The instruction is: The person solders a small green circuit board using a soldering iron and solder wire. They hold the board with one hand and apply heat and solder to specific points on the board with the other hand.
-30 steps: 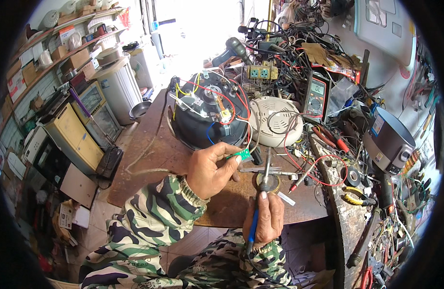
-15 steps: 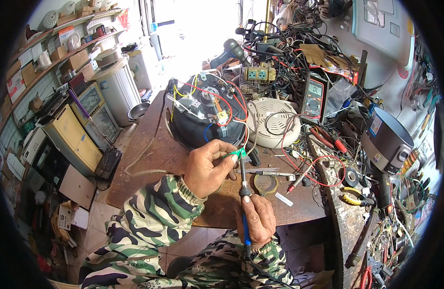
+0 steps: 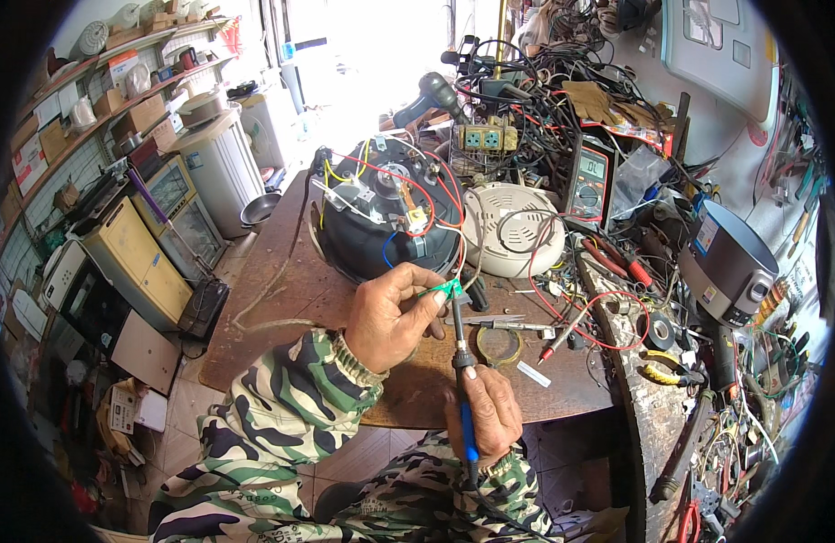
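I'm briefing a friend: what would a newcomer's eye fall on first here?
Likely the small green circuit board in the left hand, with the soldering iron in the right hand pointing at it, near the middle. Then perhaps the round black housing just beyond, on the wooden bench, and the heap of dark cables at the upper right.

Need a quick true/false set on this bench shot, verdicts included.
1. The left hand pinches a small green board. True.
2. The right hand grips pliers. False: it grips a soldering iron.
3. The multimeter is right of the beige vented cover. True.
4. The black tape roll is left of the black rounded housing. False: it is to the right.
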A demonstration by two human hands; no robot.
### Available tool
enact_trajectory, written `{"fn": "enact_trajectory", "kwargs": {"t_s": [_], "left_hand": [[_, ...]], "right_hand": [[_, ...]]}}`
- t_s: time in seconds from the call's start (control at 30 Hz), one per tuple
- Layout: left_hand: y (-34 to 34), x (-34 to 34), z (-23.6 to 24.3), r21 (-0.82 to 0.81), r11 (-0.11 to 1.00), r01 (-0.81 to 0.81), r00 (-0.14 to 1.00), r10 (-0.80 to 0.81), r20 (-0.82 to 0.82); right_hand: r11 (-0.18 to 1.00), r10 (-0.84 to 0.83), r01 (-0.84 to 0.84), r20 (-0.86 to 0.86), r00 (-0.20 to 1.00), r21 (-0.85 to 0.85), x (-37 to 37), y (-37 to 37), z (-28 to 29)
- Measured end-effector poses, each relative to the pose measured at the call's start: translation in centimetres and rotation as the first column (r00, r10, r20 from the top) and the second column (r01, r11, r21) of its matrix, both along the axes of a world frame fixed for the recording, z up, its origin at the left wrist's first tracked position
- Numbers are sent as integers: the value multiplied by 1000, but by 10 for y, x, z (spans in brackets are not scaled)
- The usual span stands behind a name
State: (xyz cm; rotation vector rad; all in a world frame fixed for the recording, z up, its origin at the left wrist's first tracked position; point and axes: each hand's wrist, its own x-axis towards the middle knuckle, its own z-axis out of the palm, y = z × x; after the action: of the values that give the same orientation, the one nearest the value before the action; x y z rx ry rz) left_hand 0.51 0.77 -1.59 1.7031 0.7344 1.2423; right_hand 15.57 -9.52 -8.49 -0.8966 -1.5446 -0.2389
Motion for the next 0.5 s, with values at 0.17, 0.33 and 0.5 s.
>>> {"fn": "enact_trajectory", "kwargs": {"t_s": [0.17, 0.33, 0.5], "left_hand": [[-2, 0, 3, -16, 1000, 13, 1000, -13, 21], [-1, -1, 1, -35, 998, 46, 999, -45, 31], [-1, -1, 2, -57, 997, 61, 998, -59, 37]], "right_hand": [[997, 38, -44, -89, 995, -66, 3, -2, -6], [994, 58, -77, -237, 970, -73, 3, -3, -5], [991, 49, -82, -279, 959, -108, 6, -5, -4]]}}
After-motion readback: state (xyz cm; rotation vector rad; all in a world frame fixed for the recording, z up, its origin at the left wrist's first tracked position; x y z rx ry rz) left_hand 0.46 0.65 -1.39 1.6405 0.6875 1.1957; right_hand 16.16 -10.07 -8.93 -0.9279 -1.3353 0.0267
